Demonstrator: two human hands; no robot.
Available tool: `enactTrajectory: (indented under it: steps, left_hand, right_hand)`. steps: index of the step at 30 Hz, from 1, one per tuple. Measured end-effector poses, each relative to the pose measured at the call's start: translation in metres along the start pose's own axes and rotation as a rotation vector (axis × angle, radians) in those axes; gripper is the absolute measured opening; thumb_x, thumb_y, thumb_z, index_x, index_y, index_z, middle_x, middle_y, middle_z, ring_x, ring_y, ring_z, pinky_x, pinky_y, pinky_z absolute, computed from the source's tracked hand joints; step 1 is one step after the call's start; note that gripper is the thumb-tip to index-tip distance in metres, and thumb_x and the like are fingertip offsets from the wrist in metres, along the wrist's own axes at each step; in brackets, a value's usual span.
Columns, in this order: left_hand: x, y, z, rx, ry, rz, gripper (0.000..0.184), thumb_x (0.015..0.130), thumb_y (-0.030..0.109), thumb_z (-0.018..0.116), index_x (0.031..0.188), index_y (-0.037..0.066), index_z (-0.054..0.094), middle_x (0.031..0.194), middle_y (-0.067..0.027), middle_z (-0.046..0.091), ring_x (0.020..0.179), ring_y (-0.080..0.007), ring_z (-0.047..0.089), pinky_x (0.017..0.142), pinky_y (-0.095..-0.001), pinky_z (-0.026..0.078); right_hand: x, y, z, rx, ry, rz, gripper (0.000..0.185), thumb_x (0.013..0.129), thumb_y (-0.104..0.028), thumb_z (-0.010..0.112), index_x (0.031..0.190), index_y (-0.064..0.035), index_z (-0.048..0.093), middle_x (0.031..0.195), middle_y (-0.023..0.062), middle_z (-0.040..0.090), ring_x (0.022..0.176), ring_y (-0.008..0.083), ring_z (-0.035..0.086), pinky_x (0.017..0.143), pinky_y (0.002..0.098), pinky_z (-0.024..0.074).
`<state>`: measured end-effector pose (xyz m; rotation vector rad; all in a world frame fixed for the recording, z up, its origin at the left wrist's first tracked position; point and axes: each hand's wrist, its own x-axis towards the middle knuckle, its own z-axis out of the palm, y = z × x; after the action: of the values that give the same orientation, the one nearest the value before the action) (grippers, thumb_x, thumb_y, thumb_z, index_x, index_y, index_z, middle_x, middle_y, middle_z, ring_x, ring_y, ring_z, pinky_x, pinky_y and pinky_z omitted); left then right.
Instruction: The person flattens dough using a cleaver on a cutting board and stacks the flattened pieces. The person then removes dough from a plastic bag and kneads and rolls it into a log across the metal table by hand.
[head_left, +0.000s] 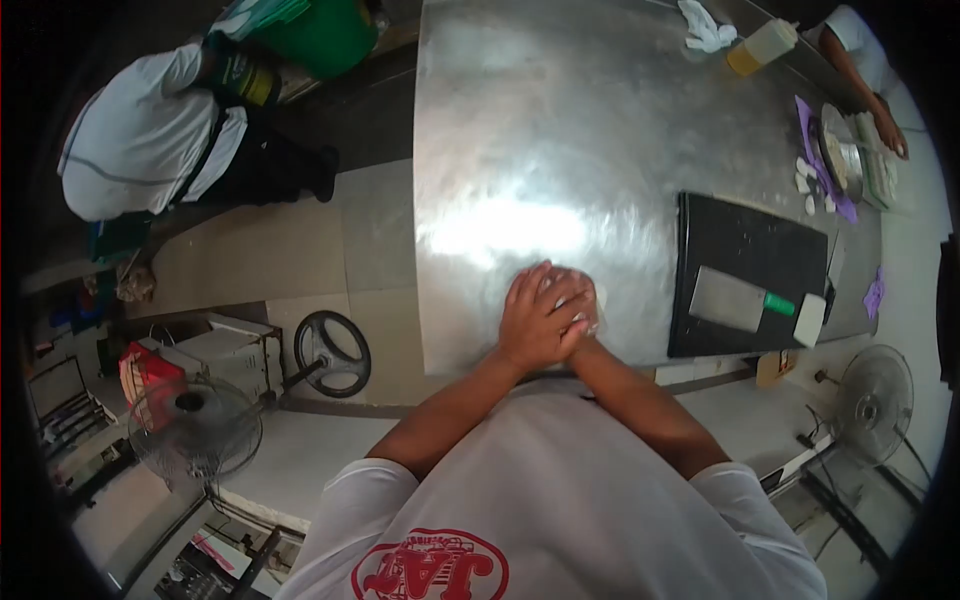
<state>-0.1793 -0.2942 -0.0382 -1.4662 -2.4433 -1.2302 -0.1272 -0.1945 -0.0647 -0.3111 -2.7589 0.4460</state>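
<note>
My left hand [537, 318] lies across the top of my right hand [578, 290], close to the near edge of the steel table [540, 110]. The left fingers are bent over the right hand, with gaps between some of them. Most of the right hand is covered, and its fingers look closed. A sliver of a pale, dough-like piece [601, 298] shows at the right side of the hands; the rest is hidden beneath them. To the right, a cleaver [727, 299] with a green handle lies on a black board [752, 232], beside a white block [810, 320].
An oil bottle [762, 47] and white cloth [707, 28] are at the far right. A co-worker's hand [888, 132] is near a round metal pan [840, 155]. Another person [150, 135] bends by a green bin [320, 35]. Fans [870, 405] stand on both sides.
</note>
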Motion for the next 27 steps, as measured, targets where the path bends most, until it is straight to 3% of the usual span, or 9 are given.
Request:
enactTrajectory:
  steps: [10,13,14,18,19,20,23,26,27]
  left_hand:
    - [0.086,-0.031,0.035,0.131,0.01,-0.054,0.028,0.082,0.038,0.07,0.103,0.021,0.075,0.128,-0.0022,0.065,0.123,-0.036,0.055,0.104,-0.0505,0.043]
    - [0.097,-0.04,0.043,0.33,0.121,0.004,0.049,0.082,0.052,0.073,0.113,0.013,0.076,0.12,-0.0082,0.07,0.112,-0.029,0.064,0.093,-0.0447,0.051]
    - [0.098,-0.042,0.043,0.109,0.054,-0.129,0.036,0.083,0.038,0.068,0.112,0.017,0.075,0.13,-0.0046,0.066,0.122,-0.0324,0.06,0.101,-0.0452,0.048]
    - [0.12,-0.019,0.003,-0.086,-0.141,-0.543,0.042,0.092,0.042,0.064,0.116,0.008,0.072,0.122,-0.0122,0.069,0.112,-0.0313,0.066,0.093,-0.0376,0.053]
    - [0.121,-0.024,-0.003,-0.068,-0.117,-0.491,0.042,0.097,0.041,0.059,0.116,0.006,0.071,0.122,-0.0151,0.068,0.109,-0.0319,0.067,0.092,-0.0363,0.053]
    - [0.124,-0.028,-0.007,-0.051,-0.096,-0.468,0.042,0.097,0.041,0.059,0.116,0.006,0.071,0.122,-0.0151,0.068,0.109,-0.0319,0.067,0.092,-0.0363,0.053]
    - [0.095,-0.022,0.001,-0.186,-0.261,-0.353,0.045,0.098,0.044,0.056,0.121,0.009,0.069,0.122,-0.0141,0.067,0.109,-0.0329,0.065,0.094,-0.0409,0.051]
    - [0.049,-0.01,0.029,0.047,-0.218,-0.218,0.048,0.095,0.042,0.06,0.127,0.007,0.065,0.125,-0.0124,0.066,0.114,-0.0316,0.063,0.098,-0.0425,0.049]
    - [0.046,0.014,0.025,0.156,-0.246,-0.234,0.049,0.093,0.037,0.061,0.131,0.006,0.062,0.127,-0.0131,0.065,0.114,-0.0332,0.062,0.1,-0.0437,0.048]
  right_hand:
    - [0.076,0.061,0.009,0.037,-0.312,0.057,0.027,0.09,-0.027,0.06,0.105,-0.0059,0.065,0.108,0.0087,0.065,0.107,0.0257,0.061,0.096,0.0431,0.0455]
    - [0.09,0.079,0.024,0.281,-0.173,0.045,0.025,0.087,-0.027,0.062,0.103,-0.0084,0.065,0.103,0.0085,0.067,0.105,0.0251,0.062,0.096,0.0391,0.0449]
    - [0.086,0.084,0.03,0.414,-0.058,0.061,0.025,0.085,-0.028,0.063,0.102,-0.0091,0.065,0.101,0.0087,0.068,0.103,0.0255,0.063,0.093,0.0379,0.0459]
    - [0.084,0.046,-0.011,0.009,-0.072,-0.058,0.036,0.08,-0.033,0.067,0.107,-0.0093,0.065,0.108,0.0116,0.067,0.107,0.0294,0.062,0.097,0.0451,0.0453]
    - [0.096,0.041,-0.039,0.176,-0.561,0.151,0.044,0.08,-0.036,0.068,0.114,-0.0094,0.061,0.115,0.0141,0.064,0.114,0.0312,0.057,0.099,0.0494,0.0429]
    - [0.068,0.049,-0.018,0.215,-0.198,0.066,0.047,0.08,-0.038,0.068,0.113,-0.0068,0.058,0.115,0.0176,0.061,0.109,0.0346,0.058,0.089,0.0491,0.0473]
    - [0.021,0.068,-0.03,0.412,-0.156,-0.027,0.05,0.081,-0.038,0.069,0.114,-0.0032,0.057,0.111,0.0154,0.06,0.105,0.0314,0.059,0.088,0.0437,0.0479]
    - [-0.015,0.086,-0.032,1.29,-0.279,0.379,0.05,0.084,-0.038,0.071,0.114,-0.001,0.056,0.108,0.0127,0.057,0.103,0.0263,0.058,0.091,0.0398,0.0468]
    - [-0.02,0.081,-0.05,1.209,-0.084,0.418,0.05,0.085,-0.038,0.071,0.116,-0.0017,0.056,0.113,0.0127,0.056,0.11,0.0247,0.056,0.095,0.0391,0.0448]
